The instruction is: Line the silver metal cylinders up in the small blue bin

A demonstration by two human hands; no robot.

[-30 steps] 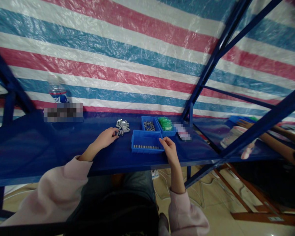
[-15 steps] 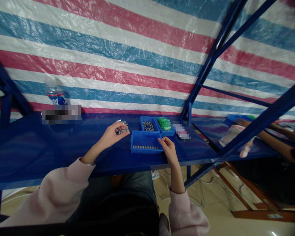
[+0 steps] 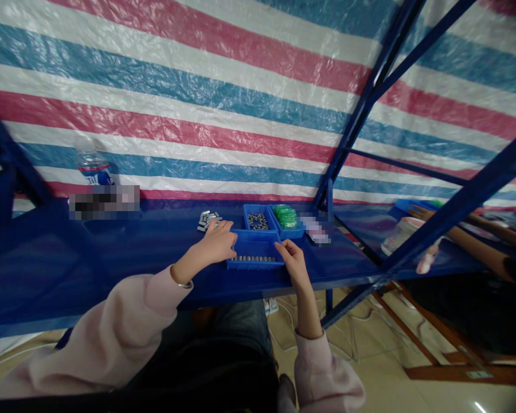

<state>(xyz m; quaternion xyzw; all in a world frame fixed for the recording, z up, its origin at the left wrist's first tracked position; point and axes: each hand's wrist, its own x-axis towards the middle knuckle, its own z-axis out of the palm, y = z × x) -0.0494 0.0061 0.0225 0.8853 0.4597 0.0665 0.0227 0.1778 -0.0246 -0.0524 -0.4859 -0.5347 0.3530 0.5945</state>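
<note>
My left hand [image 3: 215,243] reaches over the left end of a blue plastic tray [image 3: 253,266]. Its fingers are curled down, and whatever they hold is hidden. A row of small grey metal pieces [image 3: 254,258] stands along the tray's near wall. My right hand [image 3: 293,259] pinches the tray's right edge, thumb on the rim. Just beyond my left hand, a loose heap of silvery metal pieces [image 3: 206,219] lies on the blue tabletop [image 3: 155,246].
Behind the tray stand a blue bin [image 3: 258,221] of small metal parts and another holding green packets [image 3: 285,217]. A bottle [image 3: 93,166] is at the back left. Blue frame bars [image 3: 438,212] cross the right side, where another person's arms [image 3: 477,246] rest by a clear tub [image 3: 402,235].
My left hand has moved right and nearer, from the metal heap to the tray's left end, uncovering the heap. My right hand keeps its hold on the tray.
</note>
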